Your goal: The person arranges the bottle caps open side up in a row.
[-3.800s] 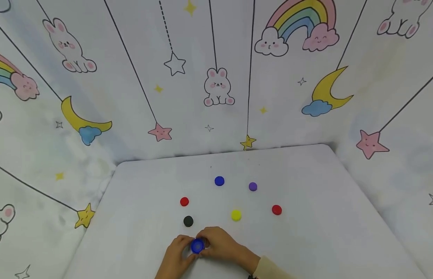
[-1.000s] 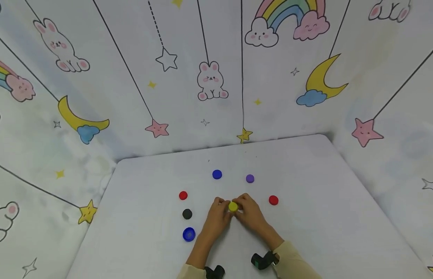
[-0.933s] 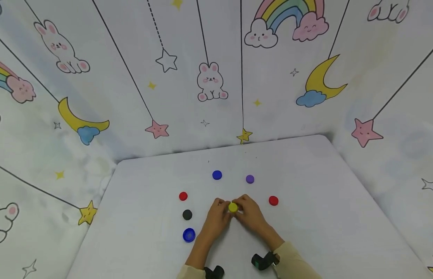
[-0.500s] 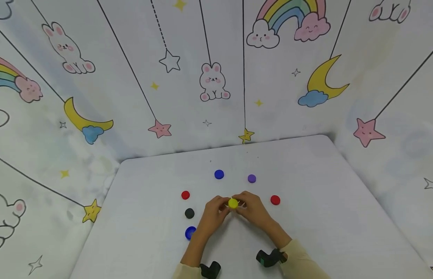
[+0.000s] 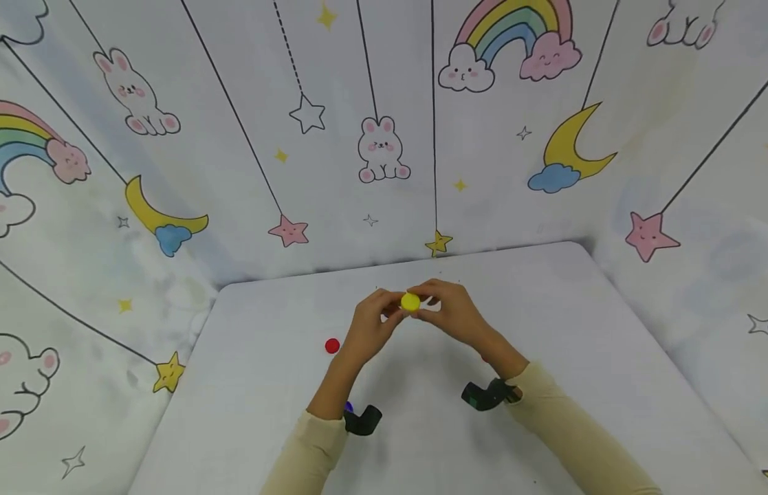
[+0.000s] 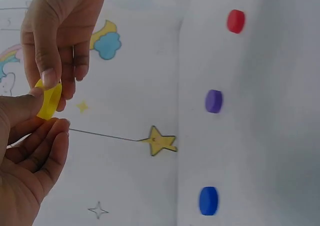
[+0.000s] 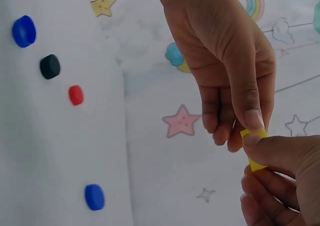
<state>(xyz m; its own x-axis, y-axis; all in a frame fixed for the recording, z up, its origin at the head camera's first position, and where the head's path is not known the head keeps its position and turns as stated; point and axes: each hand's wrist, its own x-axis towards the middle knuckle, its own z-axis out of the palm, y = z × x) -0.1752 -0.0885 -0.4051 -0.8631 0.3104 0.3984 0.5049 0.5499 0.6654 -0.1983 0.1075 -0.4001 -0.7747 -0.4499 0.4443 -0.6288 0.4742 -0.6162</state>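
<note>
Our L hand & R hand pinch the yellow cap above the table, far & approx. centre; we'd guess it's light, stiff, slightly slick, best held by opp. edges.

I count seven small round plastic-looking caps, taking twelve o'clock as the far wall: two red, a red cap toward ten and a second red cap toward three; two blue, a solid-topped blue cap toward eleven and a hollow-side-up blue cap toward eight; plus one black cap, one purple cap and one yellow cap. There are two bare hands, one left hand and one right hand, two beige cloth sleeves, two black wrist cameras and one white round-cornered tabletop.
</note>
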